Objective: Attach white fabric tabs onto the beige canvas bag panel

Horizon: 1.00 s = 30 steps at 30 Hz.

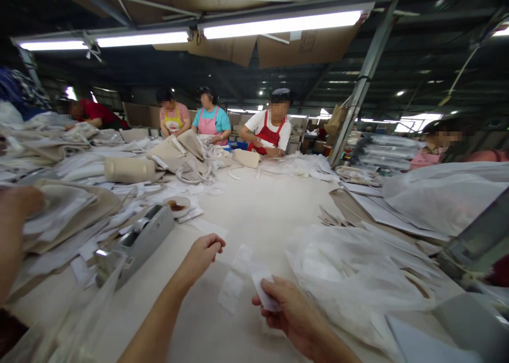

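In my right hand (284, 304) I grip a small flat white packet (262, 286), its thumb on top and its fingers curled beneath. My left hand (203, 254) hovers over the table (254, 204) with its fingers bent and pressed together; whatever is between them, if anything, does not show. Between the two hands lie small, flat whitish packets (230, 291), slightly blurred. Left of my left hand stands a grey tape dispenser (149, 241). A translucent plastic bag (353, 270) with whitish contents rests to the right of my right hand.
A small dish (177, 206) with something brown sits behind the dispenser. Beige fabric pieces (71, 209) are heaped at left, with another person's arm (11, 230) at the edge. Flat boards (385, 206) lie at right. Co-workers (270, 127) are across the table.
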Motion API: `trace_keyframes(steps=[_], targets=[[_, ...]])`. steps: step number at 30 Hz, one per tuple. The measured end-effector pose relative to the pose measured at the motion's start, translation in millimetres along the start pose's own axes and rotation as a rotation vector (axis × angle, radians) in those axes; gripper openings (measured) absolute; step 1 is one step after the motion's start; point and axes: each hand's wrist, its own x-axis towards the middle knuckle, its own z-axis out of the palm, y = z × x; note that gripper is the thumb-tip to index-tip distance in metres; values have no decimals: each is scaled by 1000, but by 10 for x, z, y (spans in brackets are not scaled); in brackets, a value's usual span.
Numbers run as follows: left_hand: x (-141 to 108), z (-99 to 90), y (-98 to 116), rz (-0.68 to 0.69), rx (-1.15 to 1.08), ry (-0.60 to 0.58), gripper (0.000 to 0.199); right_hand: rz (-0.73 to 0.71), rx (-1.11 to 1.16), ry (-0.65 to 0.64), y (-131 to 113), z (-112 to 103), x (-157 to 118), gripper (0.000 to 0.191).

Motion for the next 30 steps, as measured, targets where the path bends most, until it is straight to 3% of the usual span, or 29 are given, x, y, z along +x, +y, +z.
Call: trace_keyframes(steps=[3, 7, 11, 14, 17, 19, 22, 24, 26, 28, 30], targets=[[-158, -33, -92, 137, 363, -104, 26, 24, 140, 19, 18, 210, 15, 13], [-492, 198, -218, 283, 700, -186, 32, -8, 213, 62, 24, 325, 21, 14], [-672, 338, -251, 278, 661, -242, 32, -34, 154, 113, 23, 160, 8, 12], [-573, 315, -206, 286, 552, -195, 27, -25, 44, 138, 6, -24, -19, 12], [-376, 268, -104, 194, 264, -82, 21, 62, -46, 96, 24, -197, -73, 19], [-287, 245, -2, 19, -156, -99, 17, 80, -261, 99, 63, -321, -127, 31], [-277, 236, 161, -246, -772, -167, 13, -200, -801, 324, 97, -483, -231, 47], [-323, 262, 244, -359, -998, -172, 13, -426, -1010, 417, 72, -493, -306, 43], [-386, 330, 288, -419, -1134, -161, 14, -473, -956, 317, 26, -383, -357, 38], [-465, 443, 285, -411, -1233, -140, 13, -414, -706, 147, 8, -192, -351, 42], [-565, 596, 227, -351, -1272, -95, 11, -324, -457, 79, 53, -3, -288, 51]])
